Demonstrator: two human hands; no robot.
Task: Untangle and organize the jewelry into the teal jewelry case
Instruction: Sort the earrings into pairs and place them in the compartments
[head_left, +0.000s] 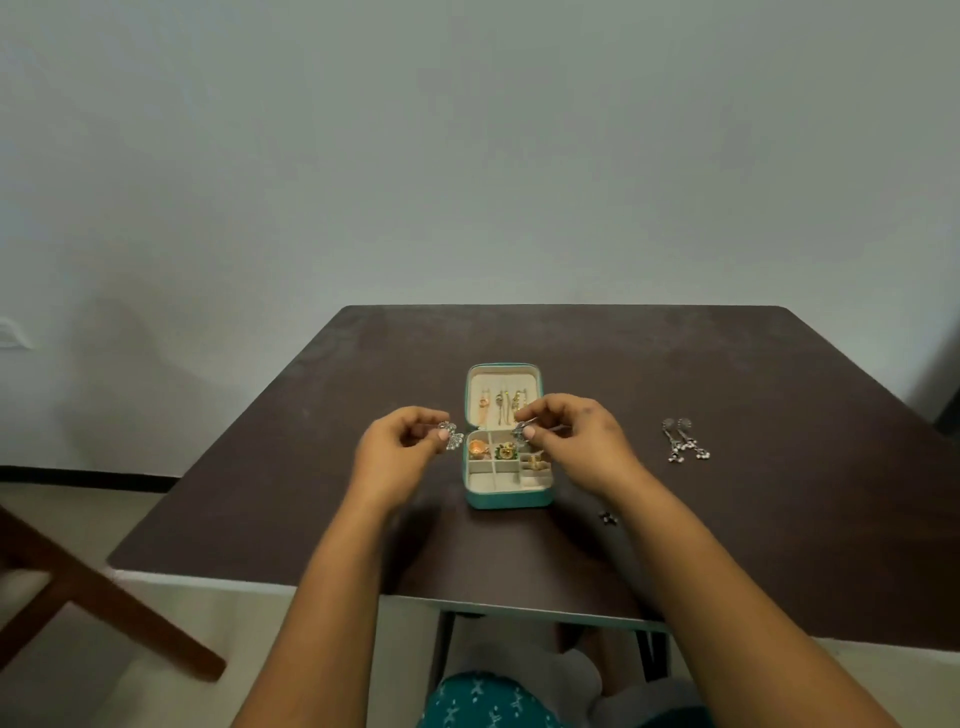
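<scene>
Teal case (508, 498) sits open mid-counter (727, 519), lid up. Chains are hung in the lid; three or so tray compartments are already filled, the front ones look bare. A silver fan-shaped earring (451, 435) is pinched in the left hand (397, 454), beside the case. A second small silver piece (521, 430), probably its mate, is pinched in the right hand (569, 439) over the tray's back row. Left on the counter: a pair of long silver earrings (684, 440) well right, a small dark item (607, 517) near the case. Roughly two-thirds done.
</scene>
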